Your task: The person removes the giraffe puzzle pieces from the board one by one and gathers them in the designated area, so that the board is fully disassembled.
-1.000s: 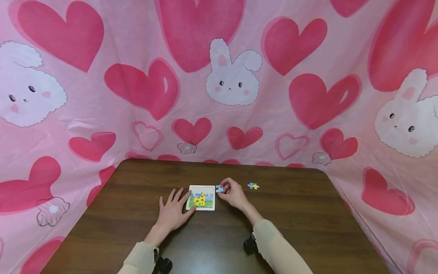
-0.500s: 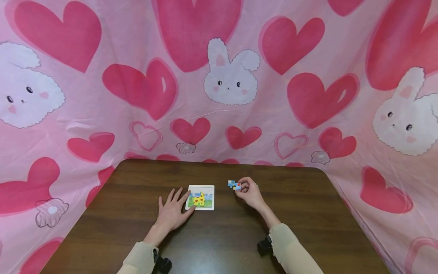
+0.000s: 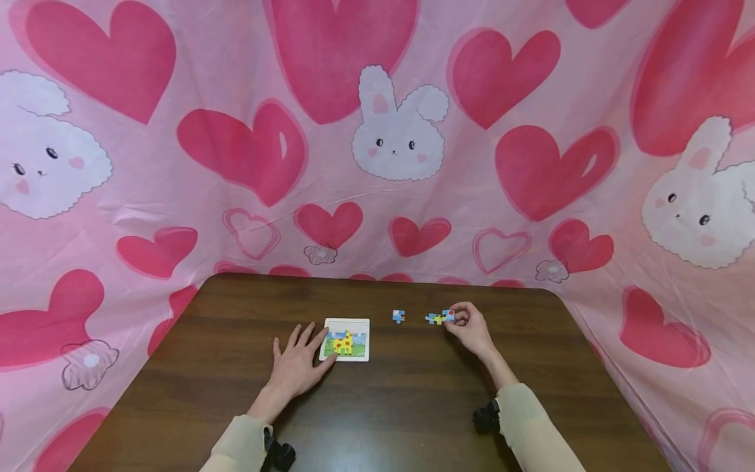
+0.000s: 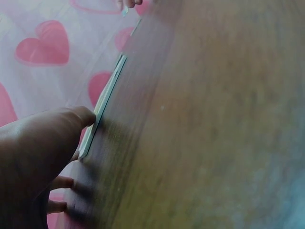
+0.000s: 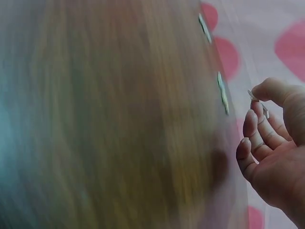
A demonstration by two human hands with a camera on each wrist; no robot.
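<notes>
In the head view a white-framed jigsaw tray (image 3: 345,326) lies on the table, a giraffe on grass showing in its lower part and a bare pale strip along the top. Spread fingers of my left hand (image 3: 295,367) rest at the tray's left side, the thumb on its lower edge. My right hand (image 3: 476,333) pinches a blue puzzle piece (image 3: 449,315) with a red spot between thumb and fingertips, above the table in the right wrist view (image 5: 252,95). Just left of it lies a blue-and-yellow puzzle piece (image 3: 434,319), overlapped by the held one.
Another blue puzzle piece (image 3: 398,316) lies between the tray and the right hand. The brown wooden table (image 3: 377,406) ends at the back against a pink curtain (image 3: 342,187) with hearts and rabbits.
My right hand has moved right, away from the tray, carrying the red-spotted puzzle piece past the blue one to the blue-and-yellow one. The left hand and tray have stayed put.
</notes>
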